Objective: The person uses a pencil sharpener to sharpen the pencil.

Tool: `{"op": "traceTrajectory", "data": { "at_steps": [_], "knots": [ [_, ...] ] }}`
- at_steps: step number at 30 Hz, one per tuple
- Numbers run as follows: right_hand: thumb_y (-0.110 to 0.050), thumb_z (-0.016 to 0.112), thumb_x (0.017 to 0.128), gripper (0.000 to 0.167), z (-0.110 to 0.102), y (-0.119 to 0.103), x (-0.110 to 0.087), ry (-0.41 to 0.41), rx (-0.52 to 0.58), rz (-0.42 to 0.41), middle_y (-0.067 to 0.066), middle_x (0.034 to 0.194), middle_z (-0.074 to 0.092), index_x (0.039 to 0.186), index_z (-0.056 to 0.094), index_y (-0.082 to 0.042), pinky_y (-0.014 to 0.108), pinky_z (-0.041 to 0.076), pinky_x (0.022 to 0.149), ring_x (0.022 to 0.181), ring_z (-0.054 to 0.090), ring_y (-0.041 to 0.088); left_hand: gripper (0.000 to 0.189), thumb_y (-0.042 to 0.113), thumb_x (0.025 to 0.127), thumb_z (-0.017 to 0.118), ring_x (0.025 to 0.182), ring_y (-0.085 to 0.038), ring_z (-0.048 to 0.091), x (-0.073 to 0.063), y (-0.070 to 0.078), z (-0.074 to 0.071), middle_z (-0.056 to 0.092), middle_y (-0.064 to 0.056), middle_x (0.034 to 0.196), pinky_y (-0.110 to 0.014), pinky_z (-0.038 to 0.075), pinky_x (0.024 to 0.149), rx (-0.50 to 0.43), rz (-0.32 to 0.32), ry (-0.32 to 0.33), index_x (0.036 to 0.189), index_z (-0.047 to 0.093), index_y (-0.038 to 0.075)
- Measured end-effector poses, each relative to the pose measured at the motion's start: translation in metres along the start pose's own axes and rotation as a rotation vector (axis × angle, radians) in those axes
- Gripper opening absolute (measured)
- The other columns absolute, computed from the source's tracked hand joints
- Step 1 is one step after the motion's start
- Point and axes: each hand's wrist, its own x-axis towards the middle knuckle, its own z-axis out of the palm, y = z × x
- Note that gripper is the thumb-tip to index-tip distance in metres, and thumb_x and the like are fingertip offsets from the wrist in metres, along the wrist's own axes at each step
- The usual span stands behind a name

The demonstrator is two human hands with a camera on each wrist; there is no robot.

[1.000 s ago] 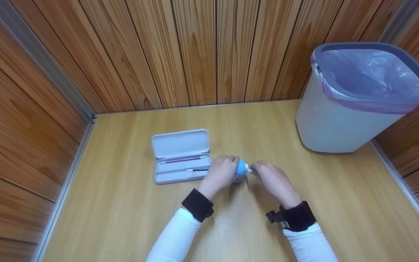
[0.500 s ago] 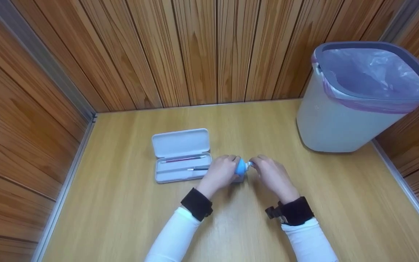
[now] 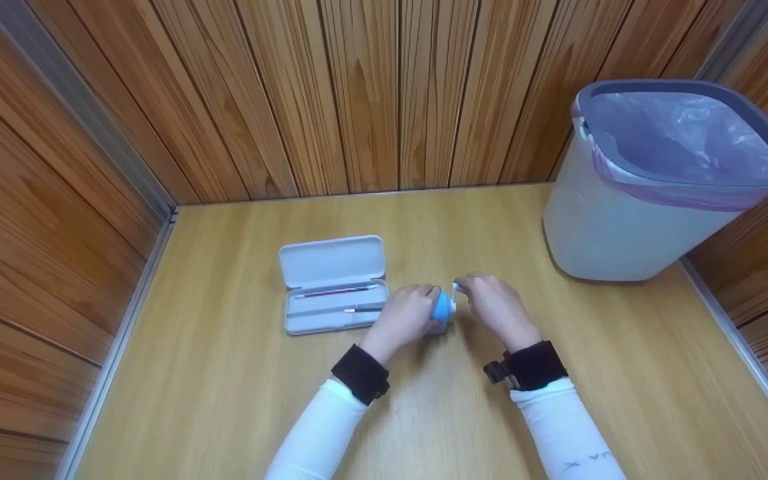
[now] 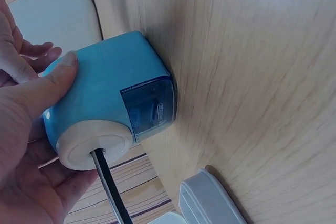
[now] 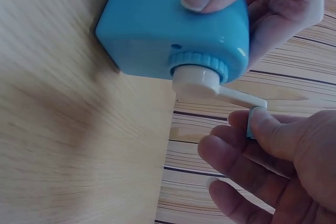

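A blue crank pencil sharpener (image 4: 105, 77) stands on the table, its dark clear shavings window (image 4: 151, 107) low on one side. My left hand (image 3: 405, 315) grips its top, thumb curled over the body. From the round cream-coloured opening sticks a dark pencil (image 4: 112, 188), which points left over the pencil case (image 3: 331, 262) in the head view. On the opposite side, my right hand (image 3: 496, 308) pinches the blue knob (image 5: 250, 125) of the white crank (image 5: 241, 97) between thumb and fingers. The pencil's tip is hidden inside the sharpener.
The grey pencil case lies with its lid raised, and a dark red pencil (image 3: 336, 291) lies in it. At the back right stands a bin (image 3: 614, 227) with a plastic liner. Wood-panelled walls (image 3: 357, 100) border the table (image 3: 224, 373) at the back and sides.
My right hand has moved away from my body and slightly left, swinging the crank upward in the head view. My left hand and the sharpener have stayed in place.
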Motion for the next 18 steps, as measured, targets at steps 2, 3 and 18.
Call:
{"op": "traceTrajectory", "data": {
  "at_steps": [2, 3, 18],
  "knots": [
    [-0.007, 0.058, 0.098, 0.021, 0.001, 0.001, 0.002, -0.005, -0.012, -0.001, 0.014, 0.097, 0.069, 0.114, 0.07, -0.001, 0.043, 0.056, 0.077, 0.085, 0.067, 0.029, 0.056, 0.032, 0.087, 0.075, 0.11, -0.025, 0.062, -0.001, 0.0, 0.0, 0.063, -0.01, 0.126, -0.036, 0.051, 0.093, -0.002, 0.001, 0.003, 0.134, 0.059, 0.006],
    [-0.006, 0.058, 0.098, 0.021, 0.002, 0.001, 0.003, -0.004, -0.017, -0.001, 0.014, 0.097, 0.07, 0.114, 0.07, 0.0, 0.043, 0.056, 0.077, 0.086, 0.067, 0.029, 0.055, 0.033, 0.087, 0.075, 0.109, -0.025, 0.062, -0.001, 0.0, 0.0, 0.064, -0.01, 0.125, -0.036, 0.051, 0.092, -0.002, 0.0, 0.006, 0.133, 0.059, 0.006],
    [-0.009, 0.052, 0.102, 0.026, 0.01, 0.01, 0.018, -0.091, 0.011, 0.062, 0.016, 0.107, 0.068, 0.12, 0.067, 0.0, 0.047, 0.053, 0.087, 0.099, 0.065, 0.033, 0.059, 0.035, 0.09, 0.071, 0.118, -0.025, 0.058, -0.001, -0.001, -0.001, 0.059, -0.01, 0.133, -0.038, 0.049, 0.097, -0.054, -0.037, -0.045, 0.14, 0.054, 0.008]
  ]
}}
